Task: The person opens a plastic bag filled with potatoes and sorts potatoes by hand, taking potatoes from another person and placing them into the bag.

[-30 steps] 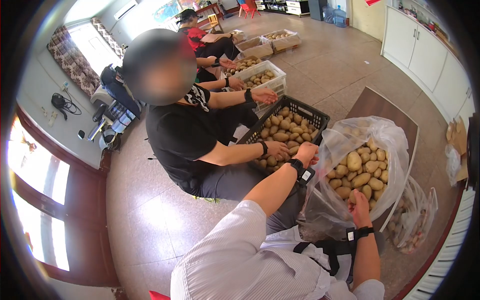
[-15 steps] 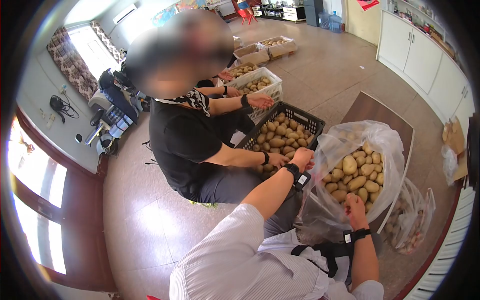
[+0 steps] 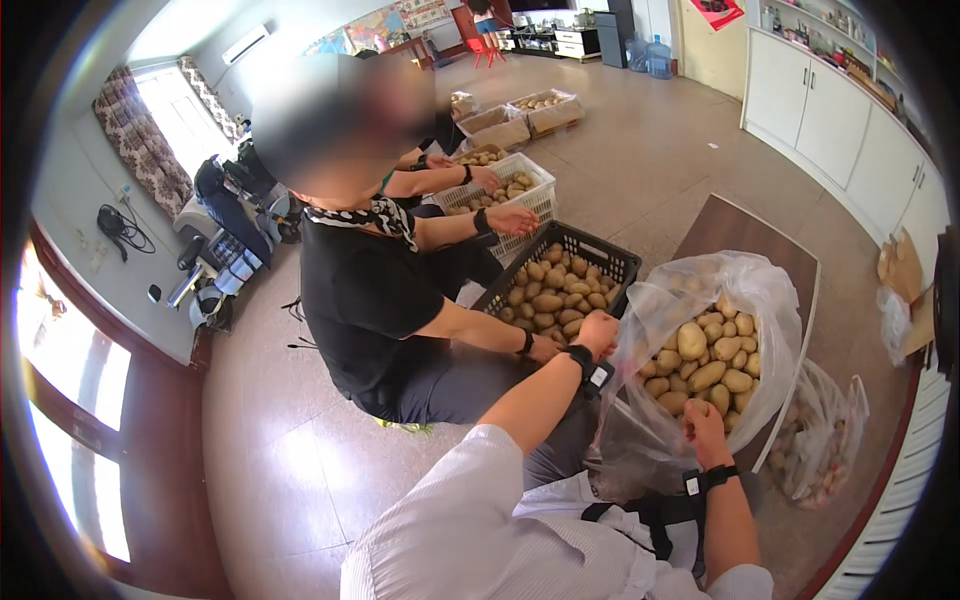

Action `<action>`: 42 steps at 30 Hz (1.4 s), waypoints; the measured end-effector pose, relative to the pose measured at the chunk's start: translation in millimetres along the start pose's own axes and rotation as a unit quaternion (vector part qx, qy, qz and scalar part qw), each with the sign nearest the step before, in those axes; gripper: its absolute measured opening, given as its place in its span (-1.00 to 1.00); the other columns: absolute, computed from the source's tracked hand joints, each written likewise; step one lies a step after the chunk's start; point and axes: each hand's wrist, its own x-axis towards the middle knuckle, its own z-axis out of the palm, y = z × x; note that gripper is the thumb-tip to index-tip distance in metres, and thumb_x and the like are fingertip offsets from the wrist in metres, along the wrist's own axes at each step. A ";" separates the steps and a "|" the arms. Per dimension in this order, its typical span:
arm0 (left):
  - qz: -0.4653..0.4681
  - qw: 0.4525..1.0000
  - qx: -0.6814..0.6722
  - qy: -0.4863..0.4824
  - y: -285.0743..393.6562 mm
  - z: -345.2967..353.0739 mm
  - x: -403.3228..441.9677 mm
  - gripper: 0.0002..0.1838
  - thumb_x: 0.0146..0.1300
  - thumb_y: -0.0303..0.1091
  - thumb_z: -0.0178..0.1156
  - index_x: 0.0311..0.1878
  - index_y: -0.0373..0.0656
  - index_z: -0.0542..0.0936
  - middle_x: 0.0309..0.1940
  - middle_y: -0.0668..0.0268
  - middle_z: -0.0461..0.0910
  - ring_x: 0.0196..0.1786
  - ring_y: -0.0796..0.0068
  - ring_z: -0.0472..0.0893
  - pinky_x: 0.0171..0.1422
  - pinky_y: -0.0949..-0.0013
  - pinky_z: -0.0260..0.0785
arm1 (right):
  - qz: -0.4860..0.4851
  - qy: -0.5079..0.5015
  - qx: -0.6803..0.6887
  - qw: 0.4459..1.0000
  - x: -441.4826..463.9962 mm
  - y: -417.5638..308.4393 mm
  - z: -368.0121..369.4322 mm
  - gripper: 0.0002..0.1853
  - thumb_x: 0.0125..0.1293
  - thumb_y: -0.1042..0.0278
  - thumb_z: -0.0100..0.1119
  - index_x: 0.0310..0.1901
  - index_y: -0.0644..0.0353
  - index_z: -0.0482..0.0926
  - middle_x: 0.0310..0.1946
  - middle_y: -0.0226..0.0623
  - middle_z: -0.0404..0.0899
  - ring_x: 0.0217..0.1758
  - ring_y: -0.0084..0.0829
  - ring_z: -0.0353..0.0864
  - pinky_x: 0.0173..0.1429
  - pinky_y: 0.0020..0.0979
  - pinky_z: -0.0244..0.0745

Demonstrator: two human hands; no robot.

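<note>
My left hand (image 3: 598,333) is closed over the near right corner of a black crate (image 3: 625,268) of potatoes; what it holds, if anything, is hidden. At the near edge of an open clear plastic bag (image 3: 650,318), my right hand (image 3: 705,425) has its fingers curled beside the potatoes (image 3: 707,375) inside. Whether a potato is in its grasp cannot be made out. A person in a black shirt (image 3: 365,300) sits to my left, one hand low at the crate's near side and the other above its far left corner.
The bag stands by a brown board (image 3: 735,235). Another filled clear bag (image 3: 815,440) lies right of it. Beyond the black crate are a white crate (image 3: 540,190), potato boxes (image 3: 550,115) and more people. White cabinets (image 3: 830,110) line the right side.
The view has shifted, showing more of the far room. My hands stay near the crate and the bag, with small movements. The neighbouring person's lower hand has moved toward the crate's near edge.
</note>
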 end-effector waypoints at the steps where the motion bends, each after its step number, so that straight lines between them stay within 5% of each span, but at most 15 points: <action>1: 0.125 0.972 0.196 0.040 -9.7 2.4 4.6 -0.81 0.29 -0.33 0.07 -0.20 -0.26 0.57 -0.39 0.14 0.59 -0.42 0.27 0.59 -0.33 0.24 0.48 | 0.001 -0.005 0.001 1.000 -0.7 2.7 -1.1 -0.71 0.29 0.11 0.30 -0.14 0.10 0.49 -0.50 -0.49 0.49 -0.56 -0.60 0.39 -0.51 -0.50 0.27; 2: 0.221 0.917 0.325 0.063 -18.1 3.9 9.0 -0.78 0.23 -0.32 0.12 -0.29 -0.32 0.60 -0.43 0.00 0.63 -0.37 0.15 0.63 -0.24 0.16 0.48 | 0.002 -0.011 0.004 1.000 1.7 2.9 -1.8 -0.71 0.28 0.12 0.31 -0.15 0.10 0.49 -0.51 -0.49 0.48 -0.56 -0.60 0.38 -0.51 -0.49 0.26; 4: 0.287 0.915 0.272 0.080 -13.8 17.5 -10.1 -0.74 0.21 -0.29 0.15 -0.36 -0.34 0.60 -0.46 -0.06 0.62 -0.37 0.06 0.63 -0.21 0.10 0.46 | 0.008 -0.028 0.006 1.000 4.3 6.7 0.4 -0.71 0.28 0.13 0.31 -0.15 0.11 0.49 -0.51 -0.50 0.47 -0.56 -0.60 0.38 -0.51 -0.48 0.25; 18: 0.219 0.941 0.257 -0.014 1.7 39.7 -45.1 -0.71 0.21 -0.24 0.19 -0.34 -0.35 0.61 -0.41 -0.02 0.65 -0.31 0.03 0.65 -0.18 0.11 0.49 | -0.022 -0.008 -0.020 1.000 5.5 8.9 1.5 -0.73 0.28 0.18 0.30 -0.14 0.13 0.49 -0.53 -0.47 0.46 -0.59 -0.58 0.36 -0.53 -0.49 0.23; 20: 0.235 0.941 0.242 -0.018 1.9 39.9 -46.5 -0.73 0.28 -0.27 0.15 -0.40 -0.33 0.57 -0.59 0.16 0.60 -0.57 0.35 0.59 -0.36 0.23 0.46 | -0.025 -0.012 -0.017 0.999 2.6 7.6 1.8 -0.73 0.28 0.18 0.30 -0.14 0.13 0.49 -0.53 -0.47 0.46 -0.59 -0.58 0.36 -0.53 -0.49 0.23; 42: 0.256 0.924 0.277 -0.057 -9.2 71.4 -44.2 -0.74 0.24 -0.31 0.16 -0.22 -0.35 0.64 -0.43 0.03 0.66 -0.37 0.17 0.67 -0.24 0.17 0.49 | -0.022 -0.004 -0.029 0.999 8.5 3.3 10.0 -0.74 0.27 0.17 0.29 -0.20 0.11 0.46 -0.57 -0.47 0.43 -0.61 -0.56 0.37 -0.53 -0.48 0.26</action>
